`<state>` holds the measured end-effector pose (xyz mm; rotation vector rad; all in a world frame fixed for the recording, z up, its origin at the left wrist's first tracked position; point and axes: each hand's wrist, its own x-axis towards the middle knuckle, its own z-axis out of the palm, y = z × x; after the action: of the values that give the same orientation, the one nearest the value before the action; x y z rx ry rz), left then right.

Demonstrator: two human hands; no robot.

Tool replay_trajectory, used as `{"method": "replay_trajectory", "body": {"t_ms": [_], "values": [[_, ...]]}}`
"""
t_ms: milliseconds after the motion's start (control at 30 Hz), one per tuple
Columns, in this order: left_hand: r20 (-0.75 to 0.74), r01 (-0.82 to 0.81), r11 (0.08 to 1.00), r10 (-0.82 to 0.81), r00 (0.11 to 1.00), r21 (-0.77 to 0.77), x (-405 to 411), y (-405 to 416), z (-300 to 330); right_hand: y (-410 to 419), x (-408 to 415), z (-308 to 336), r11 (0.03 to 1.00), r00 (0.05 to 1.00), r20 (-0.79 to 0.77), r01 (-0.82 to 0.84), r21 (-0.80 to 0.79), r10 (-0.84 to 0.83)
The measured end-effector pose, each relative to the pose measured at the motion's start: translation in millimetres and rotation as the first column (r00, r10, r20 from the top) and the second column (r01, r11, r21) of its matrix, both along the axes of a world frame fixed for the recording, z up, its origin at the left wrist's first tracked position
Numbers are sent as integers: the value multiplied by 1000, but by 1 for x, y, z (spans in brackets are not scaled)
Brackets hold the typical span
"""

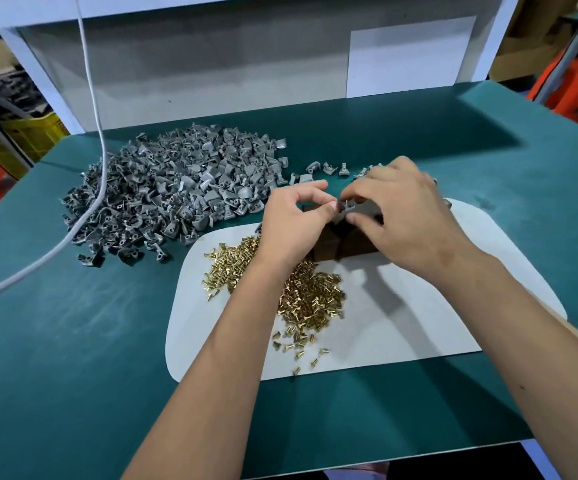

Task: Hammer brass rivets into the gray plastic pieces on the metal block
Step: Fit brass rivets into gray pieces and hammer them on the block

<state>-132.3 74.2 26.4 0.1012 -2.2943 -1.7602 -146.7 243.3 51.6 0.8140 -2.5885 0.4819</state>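
Note:
A dark metal block (329, 245) stands on a white mat (401, 327), mostly hidden under my hands. On top of it lies a gray plastic piece (348, 211). My left hand (294, 223) pinches that piece from the left, thumb and forefinger curled at it. From the right, my right hand (401, 216) grips the same piece with bent fingers. A small pin stands up from the piece between my fingertips. Several loose brass rivets (311, 299) are heaped on the mat under my left wrist. No hammer is in view.
A big heap of gray plastic pieces (176, 192) covers the green table (72, 341) at the left. A few more pieces (329, 168) lie behind my hands. A white cable (97, 98) hangs down across the heap. A white back panel (246, 64) closes the table's far side.

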Motion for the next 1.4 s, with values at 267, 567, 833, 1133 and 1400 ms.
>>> {"method": "replay_trajectory", "body": {"t_ms": [267,567,833,1133,1400], "values": [[-161,-389,884,358,920,-259,-8,-31,-3,-6,-40,9,948,950,100,305,-91,-296],[-36,-428,610,548,836,-667,-9,-79,-20,-28,-19,46,975,933,307,-214,59,186],[-57,-465,637,552,832,-615,-5,-92,-19,-64,59,-8,757,701,435,-650,66,565],[-37,-461,656,551,833,-597,-2,-86,-14,-63,67,-35,807,831,81,-554,204,550],[-31,-475,674,558,829,-565,-1,-88,-14,-54,56,-34,835,830,122,-550,16,544]]}}
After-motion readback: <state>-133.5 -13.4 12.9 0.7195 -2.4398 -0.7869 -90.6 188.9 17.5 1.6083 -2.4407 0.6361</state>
